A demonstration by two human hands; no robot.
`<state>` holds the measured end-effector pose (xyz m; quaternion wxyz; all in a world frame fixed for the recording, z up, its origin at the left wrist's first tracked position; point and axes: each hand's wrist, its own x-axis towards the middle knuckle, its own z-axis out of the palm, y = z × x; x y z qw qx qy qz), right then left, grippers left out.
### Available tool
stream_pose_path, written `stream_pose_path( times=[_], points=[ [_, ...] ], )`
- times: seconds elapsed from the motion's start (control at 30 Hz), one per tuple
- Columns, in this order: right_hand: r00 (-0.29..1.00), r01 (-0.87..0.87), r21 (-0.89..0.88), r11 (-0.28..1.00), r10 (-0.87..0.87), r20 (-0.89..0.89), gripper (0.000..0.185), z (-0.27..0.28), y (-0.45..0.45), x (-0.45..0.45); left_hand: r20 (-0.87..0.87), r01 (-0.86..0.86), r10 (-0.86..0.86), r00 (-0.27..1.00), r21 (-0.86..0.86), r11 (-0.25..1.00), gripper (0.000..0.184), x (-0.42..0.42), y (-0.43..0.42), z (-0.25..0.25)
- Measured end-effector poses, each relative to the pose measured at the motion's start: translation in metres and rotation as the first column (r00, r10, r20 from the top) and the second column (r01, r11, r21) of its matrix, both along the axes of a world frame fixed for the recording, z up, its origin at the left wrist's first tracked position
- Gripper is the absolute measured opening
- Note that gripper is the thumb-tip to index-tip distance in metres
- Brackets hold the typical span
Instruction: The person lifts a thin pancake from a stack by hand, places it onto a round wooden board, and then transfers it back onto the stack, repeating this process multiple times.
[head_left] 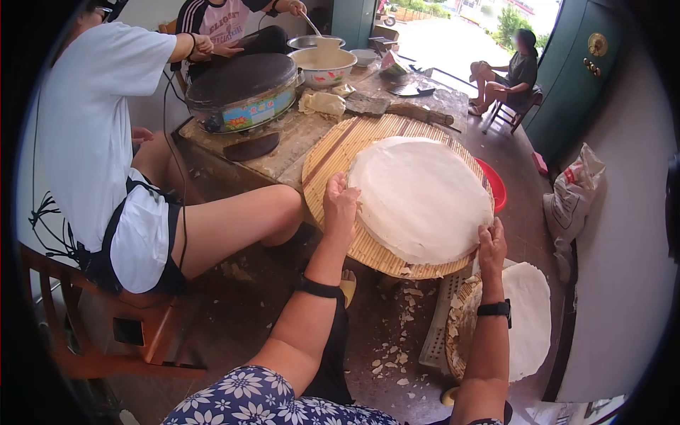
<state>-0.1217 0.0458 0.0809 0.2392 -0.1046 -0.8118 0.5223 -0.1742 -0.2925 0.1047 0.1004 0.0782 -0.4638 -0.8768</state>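
Observation:
A broad stack of thin, pale round flatbreads lies on a round woven tray in front of me. My left hand is at the stack's left edge, with its fingers closed at the rim. At the near right edge, my right hand pinches the border of the flatbread between thumb and fingers. The fingertips of both hands are partly hidden, so how many layers they grip cannot be made out.
On the left, a seated person is beside a round griddle. Another person stirs a batter basin behind it. A second flatbread lies on a basket at lower right. A sack leans on the wall; crumbs litter the floor.

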Motion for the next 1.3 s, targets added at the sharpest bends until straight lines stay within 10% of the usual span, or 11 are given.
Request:
stream_pose_path(
  times=[0.5, 0.73, 0.83, 1.03, 1.3],
  points=[
    [0.997, 0.018, 0.519, 0.854, -0.052, 0.052, 0.059, 0.011, -0.009, 0.016, 0.03, -0.086, 0.093, 0.995, -0.17, 0.982, 0.057, 0.02, 0.009, 0.035],
    [0.98, 0.112, 0.465, 0.878, -0.176, 0.097, 0.046, 0.039, 0.029, 0.067, -0.236, -0.347, 0.255, 0.938, -0.595, 0.725, 0.049, -0.001, 0.013, 0.007],
    [0.96, 0.199, 0.565, 0.801, -0.275, 0.051, 0.039, 0.048, 0.07, 0.118, -0.299, -0.209, 0.09, 0.95, -0.397, 0.894, 0.037, 0.015, 0.038, 0.021],
    [0.767, 0.405, 0.566, 0.718, -0.603, 0.217, 0.035, 0.037, 0.174, 0.273, -0.014, 0.458, -0.565, 0.825, -0.571, 0.682, 0.032, 0.061, 0.086, 0.043],
    [0.582, 0.568, 0.496, 0.657, -0.746, 0.322, 0.034, -0.026, 0.208, 0.362, 0.069, 0.4, -0.563, 0.823, -0.775, 0.49, 0.034, 0.065, 0.108, 0.029]
  ],
)
